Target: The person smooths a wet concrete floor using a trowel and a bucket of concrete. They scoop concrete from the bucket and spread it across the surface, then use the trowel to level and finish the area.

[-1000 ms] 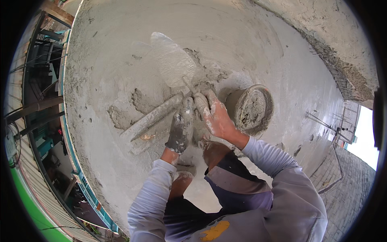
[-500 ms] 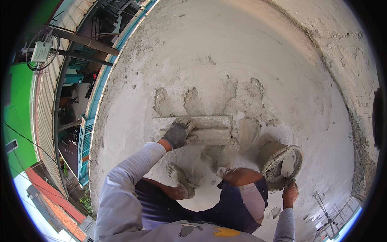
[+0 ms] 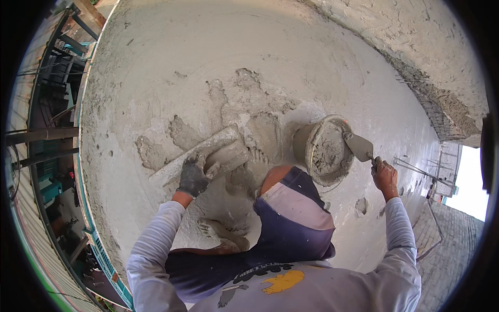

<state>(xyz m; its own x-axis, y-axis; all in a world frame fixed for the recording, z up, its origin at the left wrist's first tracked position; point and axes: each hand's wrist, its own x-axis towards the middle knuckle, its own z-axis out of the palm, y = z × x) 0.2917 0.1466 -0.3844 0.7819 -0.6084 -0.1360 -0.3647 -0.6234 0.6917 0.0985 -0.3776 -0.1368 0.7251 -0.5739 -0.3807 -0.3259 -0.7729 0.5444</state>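
My left hand [image 3: 193,178], in a dark, cement-smeared glove, is closed around the handle of a long cement-coated float [image 3: 219,138]. The float lies slantwise on the wet cement surface [image 3: 171,67], its right end farther away. Bare and closed, my right hand [image 3: 385,179] grips the handle of a pointed trowel [image 3: 358,146]. The trowel's blade is at the right rim of a round bucket [image 3: 303,144], which holds wet grey mortar [image 3: 328,154]. The bucket leans toward the right, just past my bent knee.
Rough footprints and hollows [image 3: 184,132] mark the cement beyond the float. My bare foot [image 3: 221,234] rests on the wet surface. A raised rough ledge [image 3: 416,47] runs along the far right. At left, the slab ends at an edge [image 3: 79,156] above roofs and railings.
The view has turned. The float has swung from level to slanted. My right hand has moved the trowel from inside the bucket to its right rim.
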